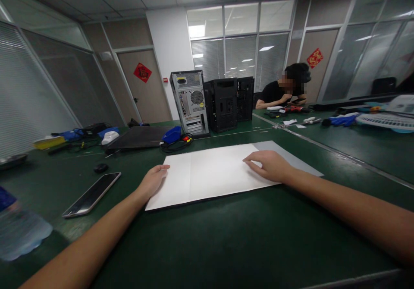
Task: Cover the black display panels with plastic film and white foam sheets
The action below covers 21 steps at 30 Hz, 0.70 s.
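A wide white sheet of paper (pixel 216 168) lies in front of me on the green table, with a crease near its left end and a grey section at its right. Along its near side shows a thin dark edge; what is underneath is hidden. My left hand (pixel 152 180) grips the sheet's left edge, thumb on top and the other fingers mostly out of sight. Over the right part of the sheet, my right hand (pixel 270 164) is half curled, thumb and forefinger apart with nothing between them. Whether its fingertips touch the paper I cannot tell.
Left of the sheet are a phone (pixel 93 194), a black mouse (pixel 101 168) and a water bottle (pixel 22 228). Behind it stand computer cases (pixel 190 103), a black panel (pixel 139 137) and a blue connector with cable (pixel 171 134). A person (pixel 284 88) sits across the table.
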### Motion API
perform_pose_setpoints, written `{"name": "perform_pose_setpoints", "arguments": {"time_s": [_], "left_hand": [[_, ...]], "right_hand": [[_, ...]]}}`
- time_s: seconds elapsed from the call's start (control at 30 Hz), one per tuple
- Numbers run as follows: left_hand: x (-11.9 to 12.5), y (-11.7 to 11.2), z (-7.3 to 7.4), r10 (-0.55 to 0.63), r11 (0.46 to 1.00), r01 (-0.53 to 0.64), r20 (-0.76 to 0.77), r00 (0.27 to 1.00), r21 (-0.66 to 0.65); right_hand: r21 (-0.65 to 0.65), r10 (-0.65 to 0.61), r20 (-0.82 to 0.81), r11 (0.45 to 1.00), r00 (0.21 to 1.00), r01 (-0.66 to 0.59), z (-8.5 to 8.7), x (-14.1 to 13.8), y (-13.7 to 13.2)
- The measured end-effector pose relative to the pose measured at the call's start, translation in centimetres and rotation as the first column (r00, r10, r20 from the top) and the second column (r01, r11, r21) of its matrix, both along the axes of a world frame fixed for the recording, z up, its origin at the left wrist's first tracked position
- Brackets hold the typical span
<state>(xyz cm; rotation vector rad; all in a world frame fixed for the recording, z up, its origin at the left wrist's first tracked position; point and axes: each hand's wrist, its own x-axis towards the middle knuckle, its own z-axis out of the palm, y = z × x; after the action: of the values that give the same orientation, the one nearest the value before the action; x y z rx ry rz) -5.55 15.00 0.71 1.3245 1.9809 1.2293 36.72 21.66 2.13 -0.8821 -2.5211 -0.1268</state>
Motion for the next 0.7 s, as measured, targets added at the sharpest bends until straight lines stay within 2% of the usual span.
{"name": "perform_pose_setpoints", "arguments": {"time_s": [0.07, 0.13, 0.23, 0.33, 0.47, 0.53, 0.7], "left_hand": [[0.0, 0.0, 0.1, 0.015, 1.000, -0.015, 0.001, 1.000, -0.012], [-0.2, 0.1, 0.0, 0.019, 1.000, -0.019, 0.008, 1.000, -0.021], [-0.7, 0.4, -0.6, 0.005, 1.000, -0.004, 0.037, 0.999, -0.022], [-1.1, 0.7, -1.2, 0.001, 1.000, 0.000, 0.066, 0.998, -0.017], [-1.0, 0.6, -1.0, 0.013, 1.000, -0.012, 0.035, 0.999, -0.021], [-0.8, 0.5, -0.7, 0.020, 0.999, -0.020, 0.000, 1.000, -0.028], [-0.9, 0.6, -0.8, -0.025, 0.998, 0.022, -0.064, 0.998, -0.053]], "right_hand": [[0.066, -0.181, 0.042, 0.982, 0.983, 0.178, -0.2, 1.1, 1.3], [0.098, -0.308, 0.085, 0.949, 0.947, 0.300, -0.3, 2.1, 2.3], [0.088, -0.382, 0.139, 0.924, 0.913, 0.373, -0.3, 2.7, 2.8], [0.005, -0.311, 0.151, 0.950, 0.938, 0.314, -0.4, 2.3, 2.4], [-0.151, -0.081, 0.084, 0.984, 0.993, 0.093, -0.5, 0.9, 1.4], [-0.171, -0.011, 0.064, 0.985, 0.998, 0.021, -0.5, 0.4, 1.1], [-0.093, -0.063, 0.127, 0.993, 0.990, 0.075, -0.6, 0.9, 1.5]]}}
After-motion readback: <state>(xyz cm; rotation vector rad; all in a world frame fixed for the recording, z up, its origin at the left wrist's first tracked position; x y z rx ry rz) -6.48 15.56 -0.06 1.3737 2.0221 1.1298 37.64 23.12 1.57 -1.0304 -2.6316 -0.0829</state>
